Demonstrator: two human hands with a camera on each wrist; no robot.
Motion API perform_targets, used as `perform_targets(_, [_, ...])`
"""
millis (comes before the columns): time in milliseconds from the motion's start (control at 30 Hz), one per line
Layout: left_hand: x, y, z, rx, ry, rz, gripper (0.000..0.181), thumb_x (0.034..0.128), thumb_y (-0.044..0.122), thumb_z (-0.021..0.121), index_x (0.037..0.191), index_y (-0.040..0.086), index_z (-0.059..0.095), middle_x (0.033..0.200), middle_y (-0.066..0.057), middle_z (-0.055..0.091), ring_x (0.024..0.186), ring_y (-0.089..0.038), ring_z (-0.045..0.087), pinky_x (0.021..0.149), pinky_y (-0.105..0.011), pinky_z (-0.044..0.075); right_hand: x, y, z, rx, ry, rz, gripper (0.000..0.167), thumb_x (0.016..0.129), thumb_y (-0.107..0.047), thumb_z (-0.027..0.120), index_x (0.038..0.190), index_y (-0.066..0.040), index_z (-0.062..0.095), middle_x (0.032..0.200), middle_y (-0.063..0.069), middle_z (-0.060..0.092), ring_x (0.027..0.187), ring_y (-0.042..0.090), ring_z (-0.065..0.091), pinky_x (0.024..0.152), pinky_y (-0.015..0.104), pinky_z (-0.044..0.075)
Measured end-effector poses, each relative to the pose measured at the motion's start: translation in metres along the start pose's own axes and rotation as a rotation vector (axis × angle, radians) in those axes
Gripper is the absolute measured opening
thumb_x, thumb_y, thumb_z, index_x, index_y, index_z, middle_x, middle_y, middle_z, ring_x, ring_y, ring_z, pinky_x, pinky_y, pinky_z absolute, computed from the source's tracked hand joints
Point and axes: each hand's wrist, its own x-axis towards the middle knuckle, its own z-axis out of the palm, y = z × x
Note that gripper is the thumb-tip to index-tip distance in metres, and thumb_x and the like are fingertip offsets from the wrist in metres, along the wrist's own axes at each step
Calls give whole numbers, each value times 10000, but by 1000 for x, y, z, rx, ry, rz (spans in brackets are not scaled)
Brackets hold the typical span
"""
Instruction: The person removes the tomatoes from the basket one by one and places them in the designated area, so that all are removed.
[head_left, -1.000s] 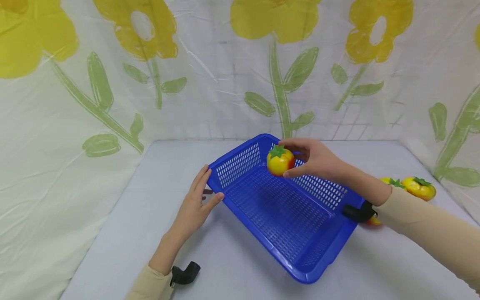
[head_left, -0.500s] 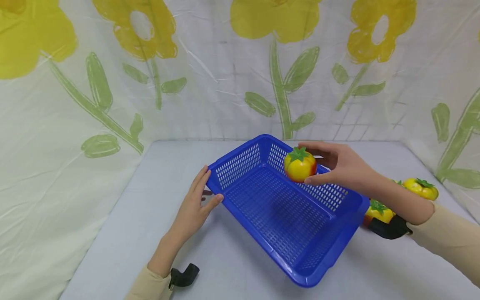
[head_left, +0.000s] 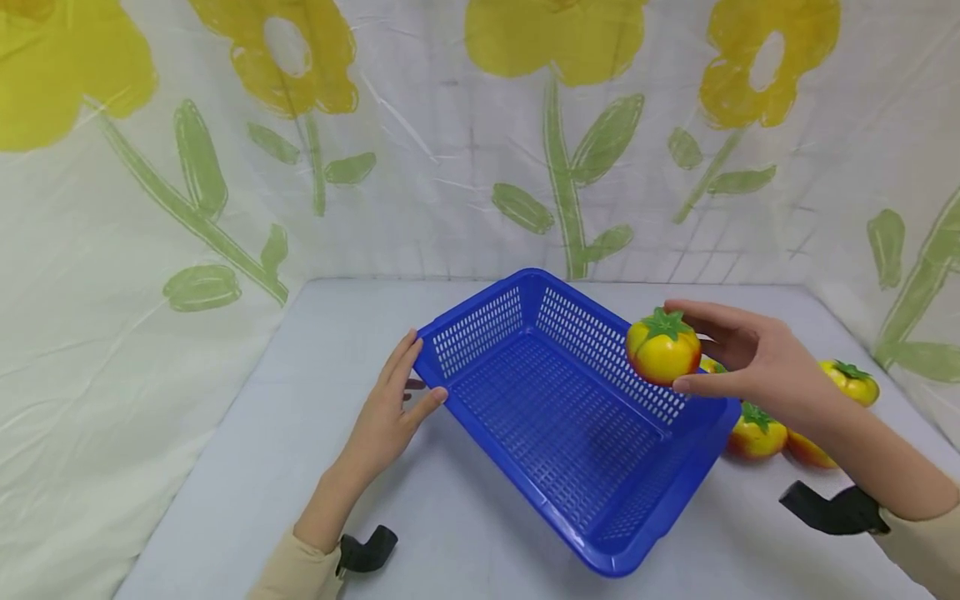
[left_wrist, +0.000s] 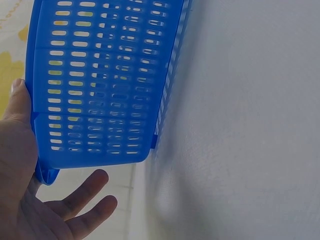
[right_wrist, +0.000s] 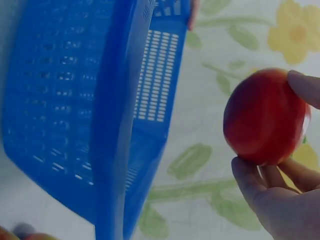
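A blue plastic basket with slotted sides stands tilted at the middle of the table, nothing inside it. At its left corner my left hand grips the rim, thumb on the near edge; in the left wrist view that hand pinches the blue rim with two fingers sticking out loose below. My right hand holds a yellow and red toy tomato with a green leafy top, above the basket's right rim. From the right wrist view, the tomato's red underside sits between thumb and fingertips.
To the right of the basket several more toy tomatoes lie on the white table, one near the rim and another farther back. Behind the table hangs a white sheet with painted yellow flowers.
My right hand has carried the tomato from over the basket's far left part rightward to its right rim. The left hand has kept its grip, and the basket is nearly still.
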Motion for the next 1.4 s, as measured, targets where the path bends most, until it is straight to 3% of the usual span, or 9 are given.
perform_targets(433, [0,-2,-1,5,-6,6,778,967,447,610,1577,148,230,1628,57,114,1127,-283,569,894,-453,513,-36,22,-9,244,100,-33,753,792,235,668,1465,-4,430,1432,120,458,1232,106,533,904,208,469])
perform_targets(633, [0,-4,0,1,-6,3,778,966,445,613,1579,164,226,1625,80,109,1133,-271,564,899,-439,512,-46,30,-8,377,126,-97,774,760,322,609,1458,68,391,1436,169,439,1234,154,538,922,242,459])
perform_targets(1000, [-1,-3,0,-1,-9,-6,781,966,452,609,1578,153,227,1626,71,109,1137,-302,565,878,-471,520,-57,39,-10,369,175,-81,761,780,306,610,1466,64,385,1455,144,431,1194,161,572,899,260,475])
perform_targets(1400, [-1,-1,0,-7,-3,11,782,967,440,613,1579,146,223,1630,49,114,1128,-323,569,840,-482,535,-64,57,-18,341,234,-64,742,794,281,625,1462,37,415,1446,119,432,1170,111,559,898,189,457])
